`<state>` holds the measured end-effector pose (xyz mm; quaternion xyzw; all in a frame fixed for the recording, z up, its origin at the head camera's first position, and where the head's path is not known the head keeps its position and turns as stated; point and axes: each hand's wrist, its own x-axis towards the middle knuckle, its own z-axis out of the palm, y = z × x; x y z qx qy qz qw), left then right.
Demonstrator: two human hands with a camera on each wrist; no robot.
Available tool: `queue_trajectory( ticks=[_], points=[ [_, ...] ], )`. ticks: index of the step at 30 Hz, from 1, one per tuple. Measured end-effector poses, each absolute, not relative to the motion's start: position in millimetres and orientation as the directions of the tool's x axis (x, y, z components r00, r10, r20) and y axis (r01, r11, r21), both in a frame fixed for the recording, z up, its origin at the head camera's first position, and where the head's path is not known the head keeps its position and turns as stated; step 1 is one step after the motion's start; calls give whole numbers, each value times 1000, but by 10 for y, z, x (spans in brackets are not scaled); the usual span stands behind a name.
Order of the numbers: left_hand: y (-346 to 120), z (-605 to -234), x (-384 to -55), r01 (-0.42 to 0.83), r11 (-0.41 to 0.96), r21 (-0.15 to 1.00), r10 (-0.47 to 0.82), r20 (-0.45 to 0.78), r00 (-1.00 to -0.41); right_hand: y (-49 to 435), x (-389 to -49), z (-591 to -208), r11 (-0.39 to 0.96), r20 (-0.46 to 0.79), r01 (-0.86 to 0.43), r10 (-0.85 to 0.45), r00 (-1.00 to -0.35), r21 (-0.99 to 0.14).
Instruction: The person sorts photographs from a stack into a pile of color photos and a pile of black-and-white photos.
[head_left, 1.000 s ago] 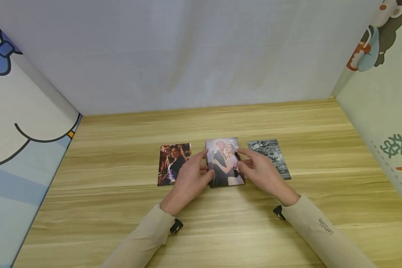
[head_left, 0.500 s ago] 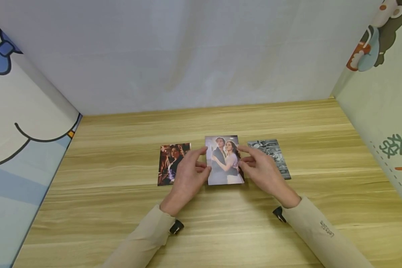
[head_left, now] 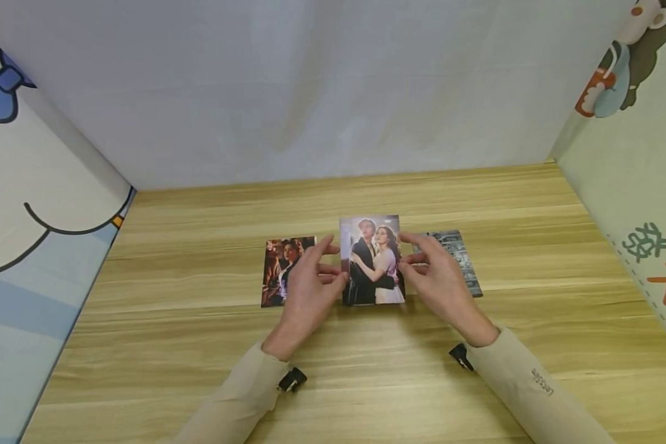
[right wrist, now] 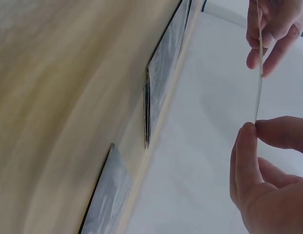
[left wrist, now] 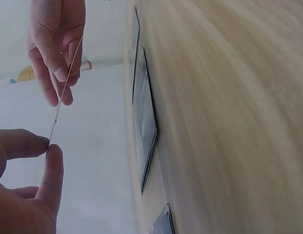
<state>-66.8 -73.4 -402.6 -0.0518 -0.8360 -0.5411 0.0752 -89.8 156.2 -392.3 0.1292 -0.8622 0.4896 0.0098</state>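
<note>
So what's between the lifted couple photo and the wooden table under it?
A small stack of photo cards lies flat on the light wooden table beneath the colour photo of a couple; air separates them, as both wrist views show.

Both hands hold 1 photo [head_left: 370, 259] off the table [head_left: 200, 345], the left hand [head_left: 311, 290] pinching its left edge and the right hand [head_left: 438, 283] its right edge. In the wrist views there is an open gap between this photo and the table.

Under it lies a stack [left wrist: 144, 131], flat on the wood. A red photo [head_left: 285, 269] lies just left of the left hand, and a grey photo [head_left: 455, 262] lies just right, partly under the right hand. All 3 lie low.

Room is bounded by a white back wall [head_left: 333, 92], a left panel [head_left: 33, 203] and a right panel [head_left: 633, 172]. Bare wood runs wide behind the photos, to both sides, and in front around the sleeves.
</note>
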Motion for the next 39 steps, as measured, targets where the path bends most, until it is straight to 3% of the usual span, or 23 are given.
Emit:
queue_trajectory(
  ticks=[9, 18, 39],
  points=[
    [-629, -3937, -438, 146, 357, 922, -57, 178, -982, 1673, -769, -3844, 416, 142, -234, -240, -960, -879],
    [-653, -3903, -418, 168, 334, 928, -69, 202, -977, 1635, -753, -3791, 392, 144, -228, -234, -962, -891],
    [-796, -3834, -376, 175, 396, 901, -115, 238, -964, 1504, -740, -3711, 383, 140, -228, -245, -959, -895]
  ],
)
